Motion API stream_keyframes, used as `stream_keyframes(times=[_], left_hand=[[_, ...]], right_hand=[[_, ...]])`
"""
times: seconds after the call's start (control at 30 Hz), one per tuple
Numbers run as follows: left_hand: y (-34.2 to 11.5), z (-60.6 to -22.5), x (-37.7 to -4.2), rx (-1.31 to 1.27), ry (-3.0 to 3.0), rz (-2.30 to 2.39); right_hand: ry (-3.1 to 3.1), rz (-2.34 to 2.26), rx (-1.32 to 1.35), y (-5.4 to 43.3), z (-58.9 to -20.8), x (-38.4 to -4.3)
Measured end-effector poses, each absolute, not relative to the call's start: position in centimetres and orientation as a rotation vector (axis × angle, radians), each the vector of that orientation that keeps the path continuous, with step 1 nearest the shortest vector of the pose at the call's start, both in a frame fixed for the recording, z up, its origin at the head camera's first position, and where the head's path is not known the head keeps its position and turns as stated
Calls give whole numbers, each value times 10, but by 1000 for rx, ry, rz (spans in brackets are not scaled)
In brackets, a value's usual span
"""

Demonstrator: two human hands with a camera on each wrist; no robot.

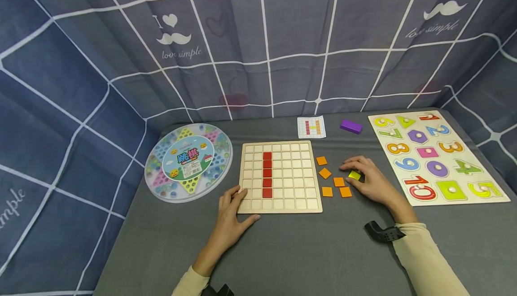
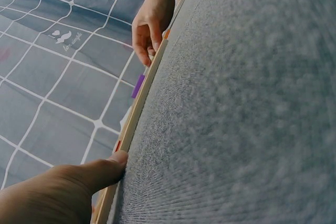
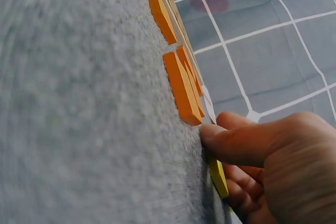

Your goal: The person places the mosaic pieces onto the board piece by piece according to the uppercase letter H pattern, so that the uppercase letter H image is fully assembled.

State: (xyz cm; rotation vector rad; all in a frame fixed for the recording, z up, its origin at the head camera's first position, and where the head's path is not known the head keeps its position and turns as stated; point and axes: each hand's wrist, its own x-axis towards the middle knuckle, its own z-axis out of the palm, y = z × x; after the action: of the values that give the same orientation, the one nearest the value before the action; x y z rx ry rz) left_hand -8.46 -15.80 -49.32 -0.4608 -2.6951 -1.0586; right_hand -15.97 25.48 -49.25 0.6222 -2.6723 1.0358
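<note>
At the middle of the grey table [image 1: 299, 251], as I see it from my remote station, lies a pale wooden grid board [image 1: 292, 179] bearing a vertical column of five red tiles [image 1: 267, 173] in its third file from the left. The left hand [image 1: 231, 211] rests at the board's near left corner, fingers extended along the left edge and thumb spread toward the near edge; the left wrist view shows the thumb against the board's side.

The right hand [image 1: 370, 180], to the right of the board, has its thumb and fingers curled about a yellow tile [image 1: 354, 175], pinching it. Between this hand and the board lie five loose orange tiles [image 1: 339, 182], separate in the head view and set at differing angles.

Beyond the board I note a small pattern card [image 1: 311, 127] printed with coloured squares and, to its right, a purple block [image 1: 351, 127]. Flanking the work are a round game box [image 1: 188, 163], left, and a number-and-shape puzzle [image 1: 438, 157], right. A checked curtain [image 1: 299, 76] forms the background.
</note>
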Motion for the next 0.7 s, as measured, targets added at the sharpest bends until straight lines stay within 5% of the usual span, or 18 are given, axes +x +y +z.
stream_keyframes(times=[0.7], left_hand=[[-159,-495,-85,-479,-2679,-1040]], right_hand=[[-2701,998,595,258,-490,-160]])
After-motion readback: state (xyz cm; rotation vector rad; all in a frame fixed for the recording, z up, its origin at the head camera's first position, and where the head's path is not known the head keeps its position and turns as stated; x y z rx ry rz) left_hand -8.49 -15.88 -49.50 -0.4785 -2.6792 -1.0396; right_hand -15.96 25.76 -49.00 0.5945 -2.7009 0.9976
